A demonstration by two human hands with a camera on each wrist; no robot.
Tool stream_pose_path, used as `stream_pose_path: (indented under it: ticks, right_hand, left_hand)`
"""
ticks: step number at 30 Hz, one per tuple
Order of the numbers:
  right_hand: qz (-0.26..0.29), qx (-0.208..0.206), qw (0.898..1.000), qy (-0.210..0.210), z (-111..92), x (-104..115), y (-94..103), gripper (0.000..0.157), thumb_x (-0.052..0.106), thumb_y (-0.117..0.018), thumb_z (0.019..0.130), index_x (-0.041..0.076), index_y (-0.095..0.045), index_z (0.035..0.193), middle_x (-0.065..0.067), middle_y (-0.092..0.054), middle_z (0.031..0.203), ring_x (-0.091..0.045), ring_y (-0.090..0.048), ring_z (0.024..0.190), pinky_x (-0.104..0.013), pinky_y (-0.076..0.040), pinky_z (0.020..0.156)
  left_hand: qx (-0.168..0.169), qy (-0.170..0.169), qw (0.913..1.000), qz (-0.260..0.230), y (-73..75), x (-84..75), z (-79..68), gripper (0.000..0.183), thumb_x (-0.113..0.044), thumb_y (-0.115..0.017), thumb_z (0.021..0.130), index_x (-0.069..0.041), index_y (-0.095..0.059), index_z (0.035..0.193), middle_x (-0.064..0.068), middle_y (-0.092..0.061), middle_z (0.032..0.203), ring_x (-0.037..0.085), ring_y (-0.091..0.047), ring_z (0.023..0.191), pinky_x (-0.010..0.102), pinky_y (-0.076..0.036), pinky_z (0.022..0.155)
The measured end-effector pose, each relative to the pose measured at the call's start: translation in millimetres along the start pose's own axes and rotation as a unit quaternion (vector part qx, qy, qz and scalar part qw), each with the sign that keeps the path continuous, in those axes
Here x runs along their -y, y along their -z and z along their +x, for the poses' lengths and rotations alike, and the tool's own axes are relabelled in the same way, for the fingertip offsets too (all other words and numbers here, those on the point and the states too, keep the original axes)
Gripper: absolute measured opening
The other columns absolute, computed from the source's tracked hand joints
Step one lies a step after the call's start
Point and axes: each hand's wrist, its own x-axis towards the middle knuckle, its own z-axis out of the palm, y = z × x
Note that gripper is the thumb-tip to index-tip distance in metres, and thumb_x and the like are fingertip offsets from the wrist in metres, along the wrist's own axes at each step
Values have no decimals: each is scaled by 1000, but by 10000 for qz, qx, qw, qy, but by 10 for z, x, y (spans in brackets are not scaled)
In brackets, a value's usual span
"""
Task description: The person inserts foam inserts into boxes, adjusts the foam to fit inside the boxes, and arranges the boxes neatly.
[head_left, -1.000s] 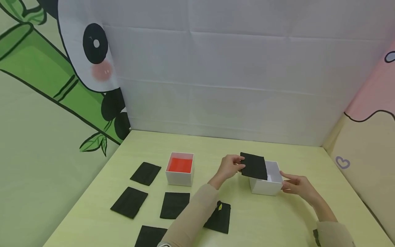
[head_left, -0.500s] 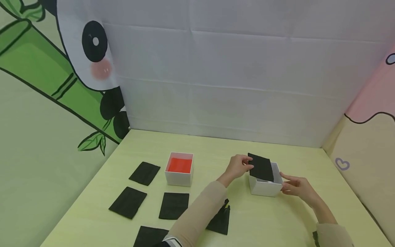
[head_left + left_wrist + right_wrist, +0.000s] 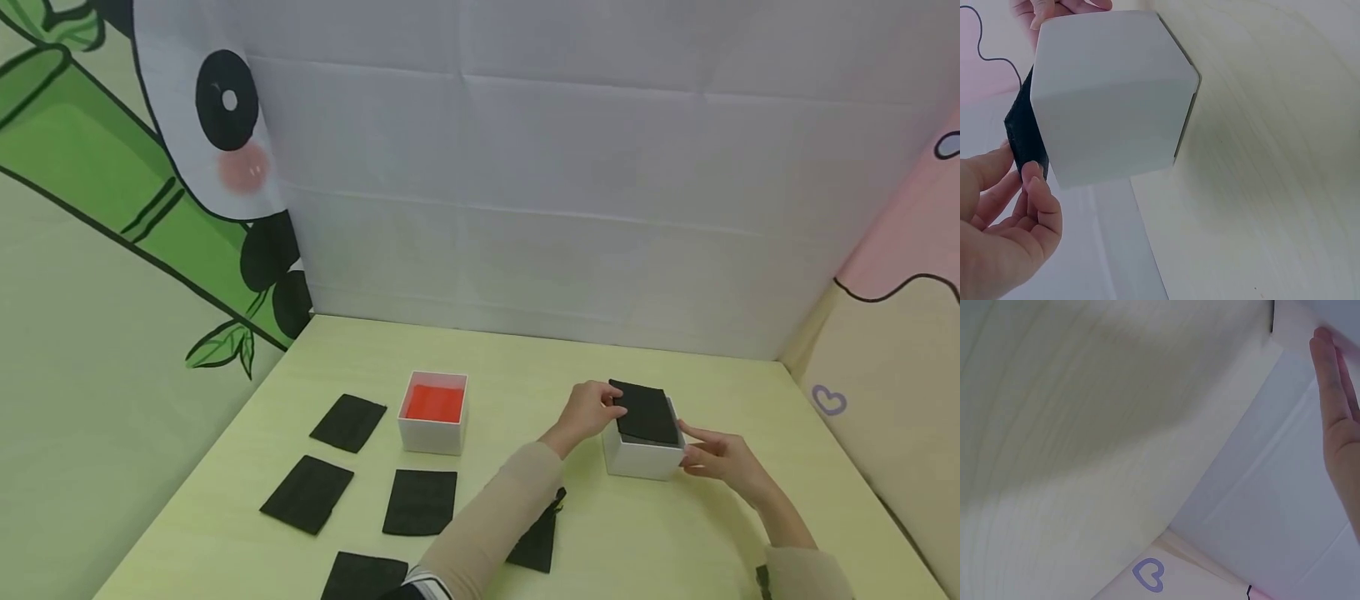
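Clock centre = white box, head view, 12 pointing away from us. Black square is at the box mouth, covering most of it. Left hand comes in from 10 and pinches the square's 9 o'clock edge, thumb against fingers. Left wrist view shows that edge proud of the rim. Whether the 3 o'clock edge sits on the rim or dips inside, we can't tell. Right hand is at 3, grasping nothing; fingers fairly straight, resting against the box wall.

Handling: we read the square as light, thin, semi-stiff; a one-edge pinch carries it with little sag. Matte face, so slip risk looks low. Not fragile, but a hard pinch could crease it. Best hold is mid-edge at 9, as we have it, fingertips only, so nothing fouls the rim.

Box reads as light, rigid card with smooth walls. It would probably skid on the surface if nudged, so a palm-light brace at 3 suits; squeezing could bow the walls.

Also there: other box at 9, red sheet inside. Loose squares lie flat between 8 and 9; one is partly behind the left sleeve. Lying flat, they should be harder to lift: we'd take a corner.
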Motion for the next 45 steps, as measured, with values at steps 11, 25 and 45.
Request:
stream_pose_path:
  ticks: [11,25,45]
  right_hand:
    - [-92,-23,9998,-147,4,-2,19,45,0,-51,89,-16,-30,126,3,-65,94,-19,-63,79,-31,-50,69]
    - [-159,-15,9998,-141,5,-6,26,45,-2,-50,89,-18,-28,125,0,-65,93,-20,-63,79,-33,-50,68]
    - [-299,-99,9994,-166,4,-2,20,45,6,-53,89,-10,-35,128,-6,-65,96,-22,-63,79,-32,-50,68]
  left_hand:
    - [263,-75,9981,557,-55,-27,3,27,-12,-66,82,-2,-65,107,-4,-54,63,3,-43,55,14,-36,53]
    - [73,-282,9755,2182,-110,-21,-64,29,-32,-63,83,-20,-66,109,0,-50,99,9,-47,83,16,-36,57]
    - [127,-1191,9232,3651,-149,89,-82,53,-62,-43,83,-30,-56,122,-9,-45,130,15,-41,114,31,-38,83]
